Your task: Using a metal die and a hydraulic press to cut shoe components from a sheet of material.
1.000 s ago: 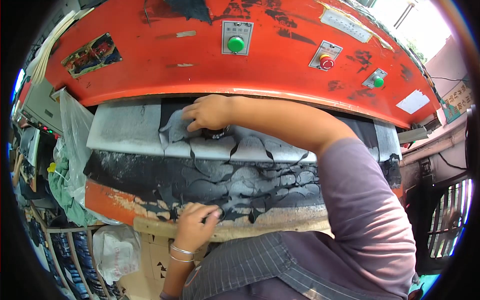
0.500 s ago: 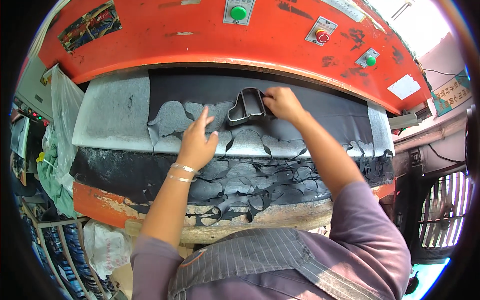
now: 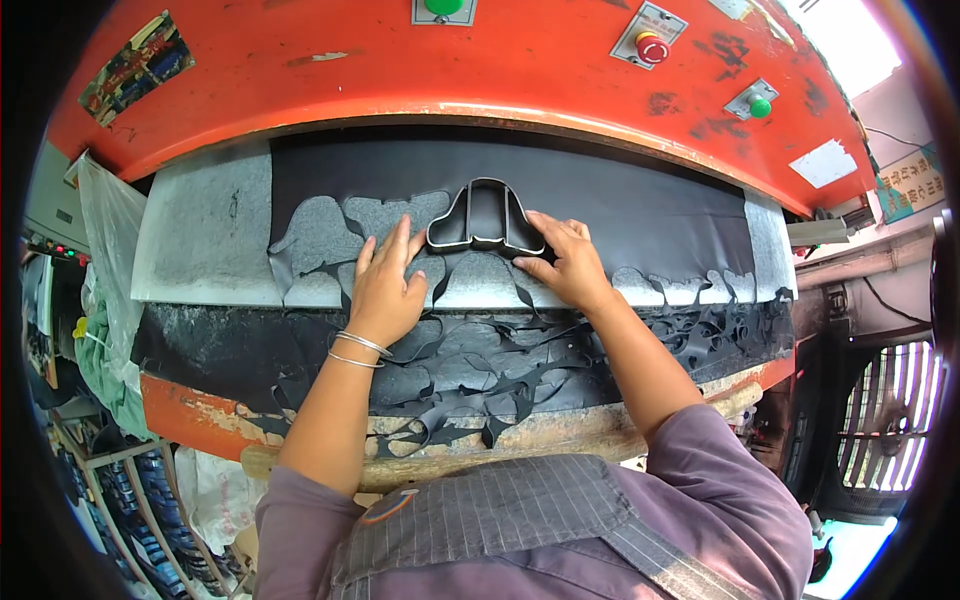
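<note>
A black metal cutting die (image 3: pixel 486 216) with a curved outline lies on a black sheet (image 3: pixel 620 225) spread over the grey cutting board (image 3: pixel 205 235) of an orange press. My left hand (image 3: pixel 385 285) rests flat on the sheet, fingertips against the die's left edge. My right hand (image 3: pixel 565 262) presses its fingers against the die's right lower edge. Shapes have been cut out of the sheet in a row, leaving grey openings (image 3: pixel 320 235) and ragged black scrap webbing (image 3: pixel 470 365) hanging toward me.
The orange press head (image 3: pixel 450 75) overhangs the board, with a green button (image 3: pixel 443 6), a red button (image 3: pixel 651 47) and another green button (image 3: pixel 760 105). A plastic bag (image 3: pixel 105 230) hangs at left. A fan grille (image 3: pixel 885 415) stands at right.
The die has moved right along the sheet with my right hand. My left hand came up from the front edge onto the sheet beside the die.
</note>
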`<state>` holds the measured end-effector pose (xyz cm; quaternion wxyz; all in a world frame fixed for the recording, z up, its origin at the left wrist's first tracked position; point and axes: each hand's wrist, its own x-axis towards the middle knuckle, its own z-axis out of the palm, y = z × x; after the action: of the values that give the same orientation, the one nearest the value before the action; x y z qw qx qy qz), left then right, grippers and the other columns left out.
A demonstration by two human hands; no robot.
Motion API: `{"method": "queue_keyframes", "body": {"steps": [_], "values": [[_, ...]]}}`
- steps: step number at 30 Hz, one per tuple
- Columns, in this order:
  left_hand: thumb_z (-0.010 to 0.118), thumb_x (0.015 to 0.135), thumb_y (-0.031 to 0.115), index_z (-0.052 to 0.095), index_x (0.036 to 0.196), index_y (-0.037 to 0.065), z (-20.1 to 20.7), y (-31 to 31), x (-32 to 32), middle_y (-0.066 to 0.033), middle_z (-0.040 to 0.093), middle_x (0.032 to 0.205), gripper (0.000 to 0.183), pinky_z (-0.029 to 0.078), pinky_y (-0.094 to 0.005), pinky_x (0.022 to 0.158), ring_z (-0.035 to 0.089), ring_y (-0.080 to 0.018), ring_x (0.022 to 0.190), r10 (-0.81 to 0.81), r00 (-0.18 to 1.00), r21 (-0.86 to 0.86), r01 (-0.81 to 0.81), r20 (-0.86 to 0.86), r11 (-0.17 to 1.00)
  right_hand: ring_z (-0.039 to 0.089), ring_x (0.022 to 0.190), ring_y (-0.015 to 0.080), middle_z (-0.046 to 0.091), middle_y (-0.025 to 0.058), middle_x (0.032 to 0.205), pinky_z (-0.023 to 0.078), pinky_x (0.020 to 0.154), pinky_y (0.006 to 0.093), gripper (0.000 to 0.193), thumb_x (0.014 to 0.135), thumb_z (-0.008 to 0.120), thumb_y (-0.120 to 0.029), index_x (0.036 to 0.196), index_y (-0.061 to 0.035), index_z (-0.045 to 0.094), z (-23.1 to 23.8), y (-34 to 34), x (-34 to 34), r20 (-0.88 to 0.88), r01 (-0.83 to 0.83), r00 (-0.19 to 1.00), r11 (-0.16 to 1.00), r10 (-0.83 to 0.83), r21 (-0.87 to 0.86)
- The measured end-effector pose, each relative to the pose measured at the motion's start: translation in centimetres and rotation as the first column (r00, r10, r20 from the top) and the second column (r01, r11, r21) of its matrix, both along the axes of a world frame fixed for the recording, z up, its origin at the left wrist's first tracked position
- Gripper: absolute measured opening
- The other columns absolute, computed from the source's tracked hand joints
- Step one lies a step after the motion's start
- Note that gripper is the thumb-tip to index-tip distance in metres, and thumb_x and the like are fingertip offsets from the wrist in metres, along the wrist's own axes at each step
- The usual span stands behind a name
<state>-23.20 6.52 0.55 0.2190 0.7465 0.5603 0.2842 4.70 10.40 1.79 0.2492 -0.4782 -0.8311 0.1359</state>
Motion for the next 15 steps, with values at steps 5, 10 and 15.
{"method": "queue_keyframes", "body": {"steps": [5,10,15], "values": [[0.051,0.082,0.009,0.020,0.146,-0.002,0.4,0.4,-0.4,-0.0065,0.052,0.138,0.073,0.015,-0.0445,0.116,0.039,-0.0247,0.134,-0.037,0.999,0.012,0.037,-0.021,0.999,0.054,0.118,0.0273,0.056,0.0136,0.131,0.034,0.102,0.0403,0.064,0.077,0.074,-0.035,0.129,-0.0035,0.052,0.0,0.2,0.1,0.024,-0.022,1.000,0.999,0.021,0.045],[0.054,0.081,0.009,0.020,0.147,-0.001,0.1,1.1,-2.0,-0.0112,0.052,0.138,0.075,0.018,-0.0427,0.115,0.038,-0.0264,0.135,-0.022,0.999,-0.034,0.021,-0.025,0.999,0.053,0.118,0.0347,0.053,0.0181,0.132,0.035,0.104,0.0438,0.075,0.073,0.076,-0.038,0.133,-0.0035,0.047,-0.1,0.9,-1.3,0.051,-0.049,0.998,0.996,0.046,0.069],[0.062,0.084,0.010,0.042,0.139,0.003,2.2,1.8,-2.8,-0.0185,0.060,0.125,0.059,0.040,-0.0352,0.101,0.056,-0.0304,0.117,0.123,0.958,0.081,-0.149,0.260,0.986,0.051,0.123,0.0278,0.055,0.0136,0.132,0.039,0.103,0.0377,0.058,0.077,0.077,-0.023,0.127,-0.0042,0.055,6.1,1.7,2.9,-0.392,0.291,0.910,0.885,-0.138,0.364]]}}
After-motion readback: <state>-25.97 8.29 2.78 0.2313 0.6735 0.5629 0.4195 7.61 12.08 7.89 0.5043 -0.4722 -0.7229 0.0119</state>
